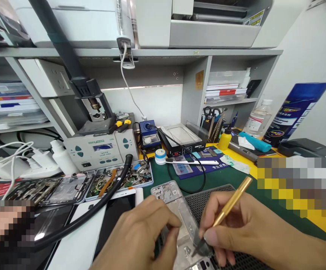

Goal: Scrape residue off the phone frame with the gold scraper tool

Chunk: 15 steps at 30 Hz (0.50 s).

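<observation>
An opened silver phone frame [170,195] lies on a black perforated mat [208,195] at the bottom centre. My left hand [140,236] rests on the frame's left side, fingers curled and pressed against it. My right hand [236,228] pinches a gold-handled tool [232,202] like a pen. The tool's dark tip touches the frame near its lower end, between my two hands.
A white phone [114,210] and trays of small parts [123,176] lie left of the frame, crossed by a thick black hose [106,198]. A grey rework station [101,148], a heating plate [182,137], a yellow bottle [224,138] and a shelf stand behind.
</observation>
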{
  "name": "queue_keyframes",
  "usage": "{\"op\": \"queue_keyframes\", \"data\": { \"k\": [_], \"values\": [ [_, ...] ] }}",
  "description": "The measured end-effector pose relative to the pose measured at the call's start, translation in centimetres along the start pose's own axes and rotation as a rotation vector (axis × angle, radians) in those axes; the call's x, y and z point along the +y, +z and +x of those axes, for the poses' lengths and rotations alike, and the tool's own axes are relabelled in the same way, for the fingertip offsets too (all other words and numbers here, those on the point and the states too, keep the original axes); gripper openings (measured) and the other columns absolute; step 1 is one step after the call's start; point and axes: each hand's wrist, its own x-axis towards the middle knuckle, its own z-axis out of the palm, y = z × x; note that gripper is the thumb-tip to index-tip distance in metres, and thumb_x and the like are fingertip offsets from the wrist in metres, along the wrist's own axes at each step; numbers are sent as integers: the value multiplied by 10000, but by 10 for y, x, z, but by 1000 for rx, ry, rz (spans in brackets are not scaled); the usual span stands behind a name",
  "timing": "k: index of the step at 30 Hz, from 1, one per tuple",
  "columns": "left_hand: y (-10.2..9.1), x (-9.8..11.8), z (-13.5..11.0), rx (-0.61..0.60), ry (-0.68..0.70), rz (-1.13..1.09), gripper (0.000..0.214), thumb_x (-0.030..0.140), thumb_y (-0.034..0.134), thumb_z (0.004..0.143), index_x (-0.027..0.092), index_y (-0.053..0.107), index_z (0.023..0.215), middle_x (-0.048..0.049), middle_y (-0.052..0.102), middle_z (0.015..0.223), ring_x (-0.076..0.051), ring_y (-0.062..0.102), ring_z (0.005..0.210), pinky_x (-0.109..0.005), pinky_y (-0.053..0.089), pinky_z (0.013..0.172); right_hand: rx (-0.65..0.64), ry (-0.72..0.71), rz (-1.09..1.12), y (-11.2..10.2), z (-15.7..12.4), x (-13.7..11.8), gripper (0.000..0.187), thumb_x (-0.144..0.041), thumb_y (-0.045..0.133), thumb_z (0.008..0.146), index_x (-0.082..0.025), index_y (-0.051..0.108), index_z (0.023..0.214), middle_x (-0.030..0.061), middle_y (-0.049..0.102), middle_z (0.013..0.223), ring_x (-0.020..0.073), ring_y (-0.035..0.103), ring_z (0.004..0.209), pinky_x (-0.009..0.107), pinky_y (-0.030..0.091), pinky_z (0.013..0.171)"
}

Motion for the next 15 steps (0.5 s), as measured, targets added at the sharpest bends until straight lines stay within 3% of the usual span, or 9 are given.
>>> {"op": "queue_keyframes", "data": {
  "k": [4,6,11,15],
  "values": [
    [-15,-5,-5,-152,-26,24,297,2,593,877,264,694,974,45,687,1004,-170,657,986,-313,508,927,-6,44,-319,9,-6,10,299,-514,695,1004,-226,618,1024,-40,633,801,127,606,725,221,476,652],
    [-16,-6,-7,-190,2,31,312,10,614,880,276,698,1020,42,679,1056,-174,637,1048,-312,497,976,-5,57,-416,12,-10,13,321,-566,620,1031,-247,616,1060,-36,617,825,142,601,743,237,480,657],
    [-10,-19,-9,-257,98,135,286,83,745,779,248,732,1013,-10,692,1029,-251,657,970,-362,556,890,-7,2,-595,13,-13,2,274,-545,661,1005,-271,652,1005,-23,656,897,162,602,802,265,487,704],
    [0,-29,-11,-156,230,227,168,115,668,901,246,728,986,-18,704,1046,-228,671,925,-297,559,825,-33,-3,-548,11,-10,6,296,-538,672,992,-243,678,966,18,671,891,191,615,819,312,494,728]
  ]
}}
